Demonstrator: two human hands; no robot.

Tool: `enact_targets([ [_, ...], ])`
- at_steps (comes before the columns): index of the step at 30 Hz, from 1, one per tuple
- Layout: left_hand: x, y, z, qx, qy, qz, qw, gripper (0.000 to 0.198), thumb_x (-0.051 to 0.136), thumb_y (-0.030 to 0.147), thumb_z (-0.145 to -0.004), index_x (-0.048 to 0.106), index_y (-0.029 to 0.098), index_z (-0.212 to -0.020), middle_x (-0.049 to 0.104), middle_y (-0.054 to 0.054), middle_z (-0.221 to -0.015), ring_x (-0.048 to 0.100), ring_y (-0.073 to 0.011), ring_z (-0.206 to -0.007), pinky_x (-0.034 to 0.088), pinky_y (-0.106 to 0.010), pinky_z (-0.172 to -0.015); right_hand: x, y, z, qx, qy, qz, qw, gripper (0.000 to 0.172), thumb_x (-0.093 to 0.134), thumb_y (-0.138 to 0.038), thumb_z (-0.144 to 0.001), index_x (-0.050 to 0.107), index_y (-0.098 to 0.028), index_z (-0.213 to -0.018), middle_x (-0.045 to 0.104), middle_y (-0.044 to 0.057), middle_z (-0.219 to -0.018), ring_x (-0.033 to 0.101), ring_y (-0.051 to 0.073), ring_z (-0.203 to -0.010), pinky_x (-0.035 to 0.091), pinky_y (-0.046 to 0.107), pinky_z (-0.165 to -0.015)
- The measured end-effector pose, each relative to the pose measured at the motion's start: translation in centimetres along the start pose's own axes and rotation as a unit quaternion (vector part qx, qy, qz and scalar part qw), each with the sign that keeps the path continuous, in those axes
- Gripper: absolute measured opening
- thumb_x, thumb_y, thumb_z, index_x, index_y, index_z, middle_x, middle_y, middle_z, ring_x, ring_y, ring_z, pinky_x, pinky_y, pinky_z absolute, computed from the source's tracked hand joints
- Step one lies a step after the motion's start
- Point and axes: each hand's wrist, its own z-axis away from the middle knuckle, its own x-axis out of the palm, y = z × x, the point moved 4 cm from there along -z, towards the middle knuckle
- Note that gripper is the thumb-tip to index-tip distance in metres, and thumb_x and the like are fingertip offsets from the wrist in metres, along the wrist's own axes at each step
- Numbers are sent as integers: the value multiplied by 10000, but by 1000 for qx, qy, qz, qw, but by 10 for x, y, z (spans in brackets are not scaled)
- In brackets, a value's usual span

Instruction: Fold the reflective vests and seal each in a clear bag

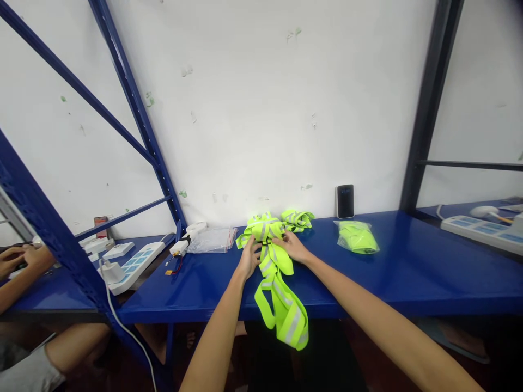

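A neon yellow reflective vest point(274, 272) with grey stripes lies bunched on the blue shelf top point(408, 272), one end hanging over the front edge. My left hand point(250, 257) grips the vest's left side with curled fingers. My right hand point(292, 245) rests on top of the bunch, fingers closed on the fabric. A second folded vest point(297, 219) lies just behind, by the wall.
A bagged yellow vest point(358, 237) lies to the right, a dark phone point(345, 201) leans on the wall. An empty clear bag point(212, 239), a small white device with wires point(178, 249) and a power strip point(134, 264) sit left. Another person's hands point(20, 260) work at far left. A second power strip point(482, 231) is at far right.
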Motion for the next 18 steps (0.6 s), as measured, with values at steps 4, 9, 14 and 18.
enact_targets([
  [4, -5, -1, -3, -23, -10, 31, 999, 784, 379, 759, -797, 462, 190, -1330, 629, -167, -1164, 681, -254, -909, 545, -369, -771, 2, -6, 2, 11, -31, 12, 999, 393, 750, -415, -670, 691, -150, -955, 716, 51, -888, 667, 245, -801, 541, 387, -734],
  [9, -6, -4, -6, -58, -19, 29, 998, 763, 477, 670, -813, 387, 169, -1381, 658, -169, -1105, 696, -246, -840, 551, -367, -738, 3, -6, 4, 42, -30, -14, 999, 364, 779, -386, -626, 714, -151, -897, 712, 40, -811, 666, 232, -735, 532, 389, -727],
  [14, -3, -3, -4, -50, -10, 17, 999, 712, 515, 635, -816, 461, 142, -1326, 685, -171, -1060, 699, -249, -846, 558, -363, -745, 2, 3, 2, 63, -31, -47, 996, 353, 747, -334, -647, 689, -159, -948, 715, 44, -870, 666, 231, -773, 527, 379, -746],
  [18, -2, -2, -3, -17, 2, 14, 1000, 635, 568, 605, -807, 543, 149, -1248, 689, -169, -1076, 693, -257, -897, 559, -367, -768, 6, 4, 2, 109, -31, -100, 989, 379, 664, -286, -682, 655, -174, -1044, 716, 61, -920, 673, 248, -824, 526, 383, -766],
])
